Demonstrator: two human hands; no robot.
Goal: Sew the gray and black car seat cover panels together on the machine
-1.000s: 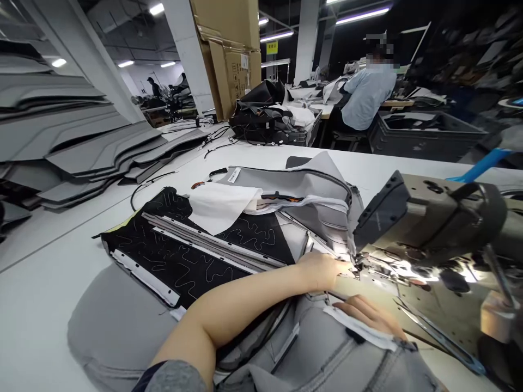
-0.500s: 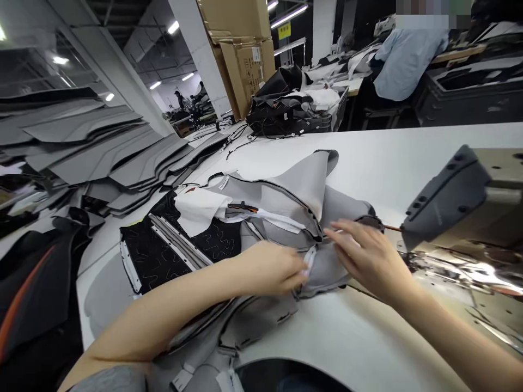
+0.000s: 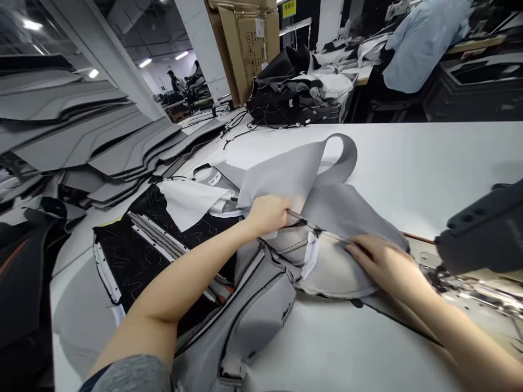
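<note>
Nearest you, your right hand (image 3: 384, 264) lies flat, fingers spread, on the grey padded fabric cover (image 3: 327, 218) spread on the white desk (image 3: 408, 158), beside the dark sewing machine head (image 3: 486, 234). Your left hand (image 3: 267, 215) pinches the cover's seamed edge, lifting a flap. Left lies the black quilted panel (image 3: 163, 256); beyond, stacked grey foam sheets (image 3: 102, 147) and brown cardboard boxes (image 3: 245, 43).

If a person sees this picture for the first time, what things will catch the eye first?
First, the two bare arms in the middle: the left hand grips a fold of the grey fabric cover and the right hand presses flat on it. Next, the dark sewing machine head at the right edge, and the tall stack of grey panels on the left.
</note>
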